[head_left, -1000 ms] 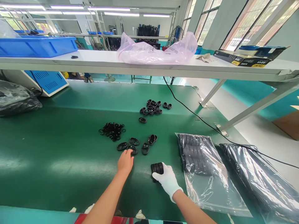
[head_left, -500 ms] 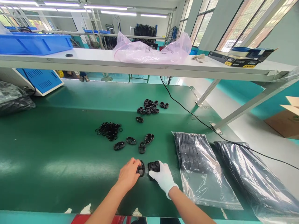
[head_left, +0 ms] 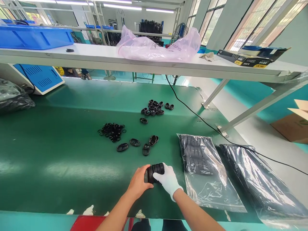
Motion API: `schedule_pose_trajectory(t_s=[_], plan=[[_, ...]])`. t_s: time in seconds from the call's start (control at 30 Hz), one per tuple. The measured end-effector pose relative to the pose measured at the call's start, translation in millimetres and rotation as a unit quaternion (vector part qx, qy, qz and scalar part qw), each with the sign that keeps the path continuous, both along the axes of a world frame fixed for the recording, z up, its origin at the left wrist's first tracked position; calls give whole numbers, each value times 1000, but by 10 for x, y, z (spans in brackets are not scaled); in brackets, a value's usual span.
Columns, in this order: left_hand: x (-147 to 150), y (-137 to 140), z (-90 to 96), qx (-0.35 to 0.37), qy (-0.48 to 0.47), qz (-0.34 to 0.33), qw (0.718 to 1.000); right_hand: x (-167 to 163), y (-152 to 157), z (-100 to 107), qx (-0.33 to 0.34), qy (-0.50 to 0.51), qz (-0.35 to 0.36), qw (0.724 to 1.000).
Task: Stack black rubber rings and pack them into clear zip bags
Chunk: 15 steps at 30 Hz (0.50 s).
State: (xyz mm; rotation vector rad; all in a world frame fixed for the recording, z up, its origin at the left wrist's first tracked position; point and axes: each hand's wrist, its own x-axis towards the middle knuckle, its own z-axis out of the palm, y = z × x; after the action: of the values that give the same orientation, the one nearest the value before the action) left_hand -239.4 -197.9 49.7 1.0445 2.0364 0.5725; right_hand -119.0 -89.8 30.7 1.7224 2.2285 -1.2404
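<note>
One bare left hand (head_left: 139, 183), one gloved right hand (head_left: 168, 181) — both angled inward, gripping a black stack (head_left: 156, 169).

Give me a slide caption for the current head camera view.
Bare left hand and gloved right hand hold stacked black rings at a green table.

Far shelf (head_left: 96, 61): blue bin (head_left: 36, 38) left, pink plastic bag (head_left: 158, 49) mid-length, dark flat box (head_left: 244, 58) right. Below, far left: blue-and-white machine (head_left: 39, 77); dark plastic bag (head_left: 14, 96) just nearer. Far right: open cardboard box (head_left: 291, 126).
</note>
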Motion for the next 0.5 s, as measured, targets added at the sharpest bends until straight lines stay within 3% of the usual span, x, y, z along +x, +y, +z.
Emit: schedule_pose_trajectory(t_s=[0.2, 0.5], plan=[[102, 98, -138, 21, 12, 23, 999, 39, 62, -74, 20, 50, 11, 999], [55, 171, -102, 21, -32, 32, 999, 45, 165, -16, 19, 48, 11, 999]])
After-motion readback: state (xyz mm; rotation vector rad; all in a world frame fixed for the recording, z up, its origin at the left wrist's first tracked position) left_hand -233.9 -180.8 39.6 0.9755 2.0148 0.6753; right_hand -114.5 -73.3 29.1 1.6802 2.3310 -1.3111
